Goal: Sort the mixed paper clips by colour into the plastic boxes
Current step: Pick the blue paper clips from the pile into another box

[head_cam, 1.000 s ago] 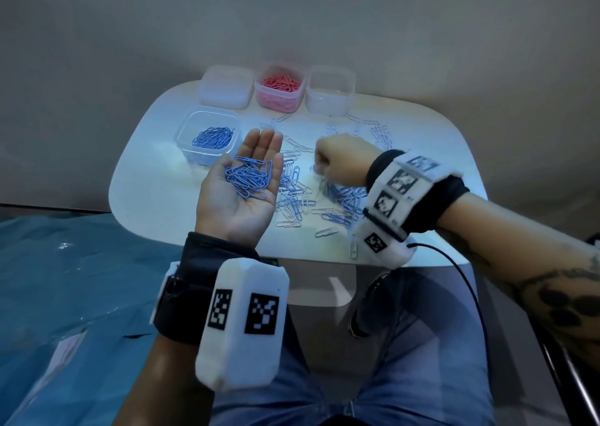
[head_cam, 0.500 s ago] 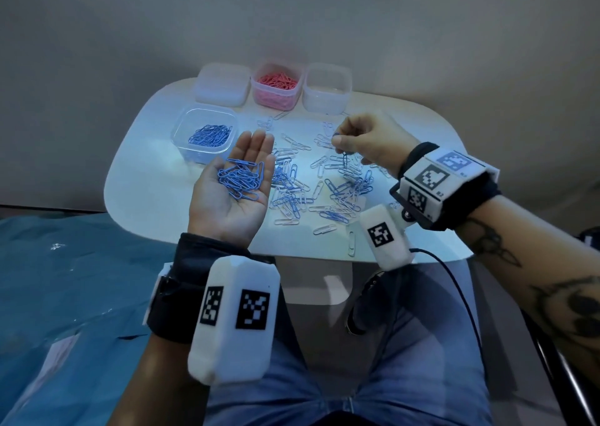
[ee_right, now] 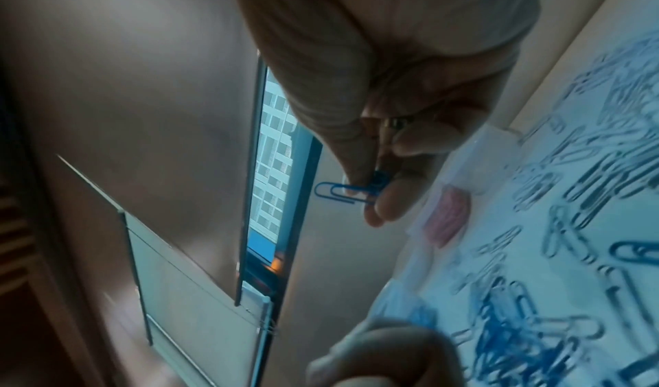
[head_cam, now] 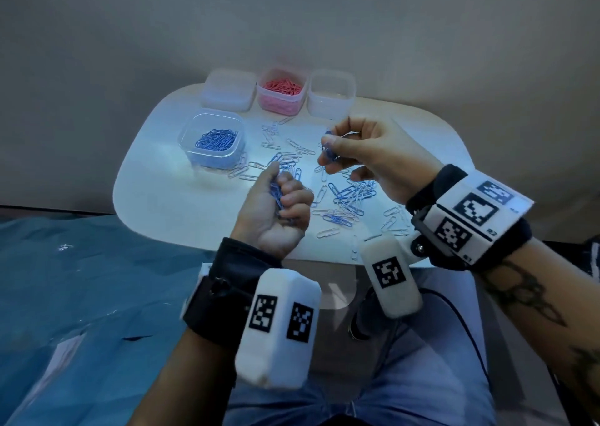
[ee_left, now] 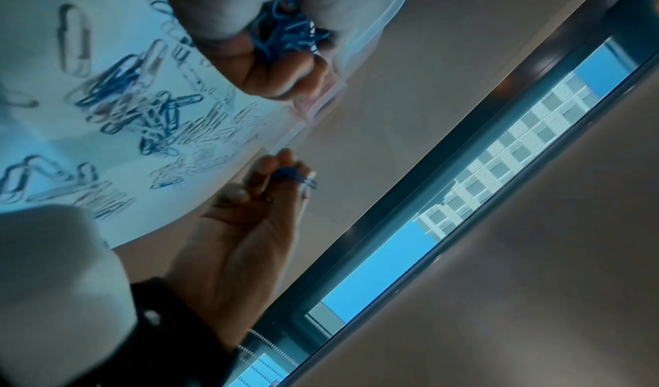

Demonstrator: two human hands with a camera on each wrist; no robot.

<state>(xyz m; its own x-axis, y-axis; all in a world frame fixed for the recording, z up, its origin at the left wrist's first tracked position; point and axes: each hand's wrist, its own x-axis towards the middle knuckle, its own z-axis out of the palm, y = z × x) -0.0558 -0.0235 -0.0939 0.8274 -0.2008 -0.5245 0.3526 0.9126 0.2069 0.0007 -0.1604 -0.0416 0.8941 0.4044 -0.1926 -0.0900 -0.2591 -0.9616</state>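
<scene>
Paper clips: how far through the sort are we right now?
Partway. Done: the pink box holds pink clips, and the blue box holds some blue ones. In hand: the left hand grips a bunch of blue clips; the right hand pinches a few more. Left: a mixed pile of blue and silver clips on the table; two boxes look empty.

1. The head camera sits on my head and looks forward and down on the white table (head_cam: 168,205) from some way off, with both my wrists in front.
2. The left wrist camera looks along my left hand (ee_left: 271,63), very near and rolled over.
3. The right wrist camera looks along my right hand (ee_right: 385,145), also very near.
4. All three share the loose paper clips (head_cam: 347,198) on the table.
</scene>
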